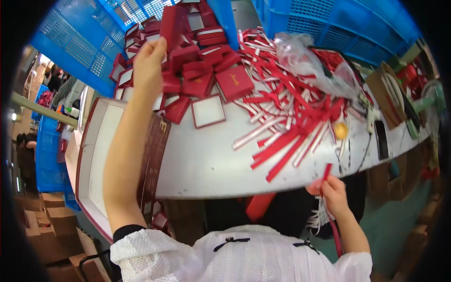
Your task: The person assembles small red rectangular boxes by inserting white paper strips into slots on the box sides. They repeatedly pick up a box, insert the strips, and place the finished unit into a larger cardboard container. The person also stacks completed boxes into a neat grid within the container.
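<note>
Reaches the left hand (149,66) far across the curved white table (211,160) into the heap of small dark red cardboard boxes (197,70) at the table's far side. Grip looks closed, thumb against fingers, on the edge of one upright dark red cardboard box (171,23) at the top of that heap, though hard to tell whether pinched or only touched. Holds the right hand (331,192) just off the table's near edge, grip shut around a thin red ribbon strip (326,173) that pokes up past the rim. Loose red and white ribbon strips (286,108) spread over the table's middle, a crumpled clear plastic bag (305,61) lying on them; blue plastic crates (80,47) beyond the table's far edge. Judged step: fetching a box to go with the ribbon. Next calls for lifting it clear without toppling its neighbours, then drawing it to the near edge.
</note>
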